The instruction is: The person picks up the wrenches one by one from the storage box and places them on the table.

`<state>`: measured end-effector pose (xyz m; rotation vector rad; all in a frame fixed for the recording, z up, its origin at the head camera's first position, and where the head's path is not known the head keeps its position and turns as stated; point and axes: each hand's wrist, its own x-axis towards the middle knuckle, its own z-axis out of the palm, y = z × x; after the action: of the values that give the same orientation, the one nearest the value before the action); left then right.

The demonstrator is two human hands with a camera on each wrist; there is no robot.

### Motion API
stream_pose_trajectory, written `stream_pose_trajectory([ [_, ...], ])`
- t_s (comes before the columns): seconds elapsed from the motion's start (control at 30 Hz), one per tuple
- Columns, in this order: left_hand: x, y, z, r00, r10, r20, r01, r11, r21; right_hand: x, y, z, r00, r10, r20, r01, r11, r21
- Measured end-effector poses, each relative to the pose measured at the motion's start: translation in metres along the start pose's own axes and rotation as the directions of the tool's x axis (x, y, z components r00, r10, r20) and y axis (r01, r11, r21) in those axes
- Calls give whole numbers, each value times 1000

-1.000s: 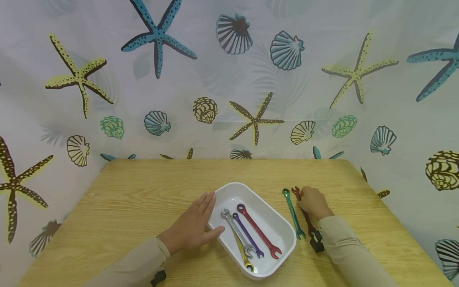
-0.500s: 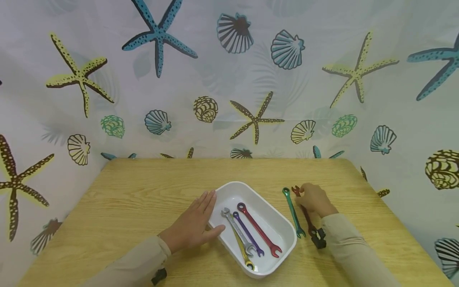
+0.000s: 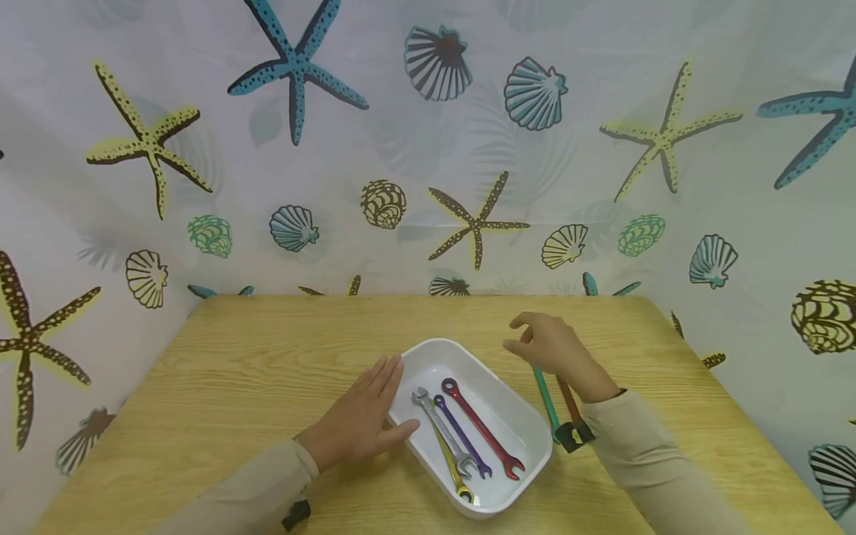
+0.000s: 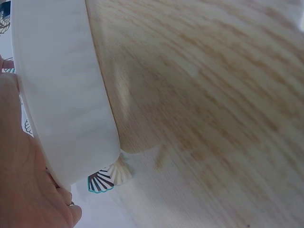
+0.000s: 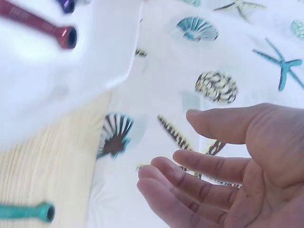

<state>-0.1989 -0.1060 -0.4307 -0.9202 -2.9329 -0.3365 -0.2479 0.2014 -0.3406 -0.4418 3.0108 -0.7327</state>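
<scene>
My left hand (image 3: 357,416) rests on the left side of the white tub (image 3: 435,364), fingers straight along the rim and thumb over it. Inside lie a silver wrench (image 3: 443,431), a purple wrench (image 3: 461,436), a red wrench (image 3: 481,427) and a yellow wrench (image 3: 446,455), partly under the silver one. Above the table, right of the tub, my right hand (image 3: 558,353) holds nothing; its fingers are loosely bent, thumb apart. Below it lie a green wrench (image 3: 545,397) and a darker red wrench (image 3: 569,400), both partly hidden by the hand and wrist mount.
The wooden table (image 3: 267,357) reaches back to a curtain (image 3: 414,148) printed with shells and starfish, which also hangs at both sides. A black wrist mount (image 3: 574,437) sits under the right sleeve.
My right hand has let go of the darker red wrench, which stays on the table, and has moved up and left over the green one. My left hand and the tub have not moved.
</scene>
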Motion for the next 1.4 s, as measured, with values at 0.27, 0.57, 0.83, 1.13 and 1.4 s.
stream_pose_trajectory([
  [0.27,1,-1,3,1000,-9,4,9,1000,-1,6,-38,30,997,-60,52,55,994,90],
  [0.57,-1,-2,0,1000,17,2,-17,1000,0,12,-57,70,992,-73,103,61,992,115],
  [0.83,-2,0,-2,999,30,-11,-30,1000,-5,15,-59,90,984,-113,139,93,985,146],
  [1.13,-1,0,0,999,30,-11,-30,1000,1,14,-59,107,977,-102,187,82,991,110],
  [1.4,-1,-1,2,999,41,-27,-41,999,0,13,-59,114,975,-123,183,109,990,85],
])
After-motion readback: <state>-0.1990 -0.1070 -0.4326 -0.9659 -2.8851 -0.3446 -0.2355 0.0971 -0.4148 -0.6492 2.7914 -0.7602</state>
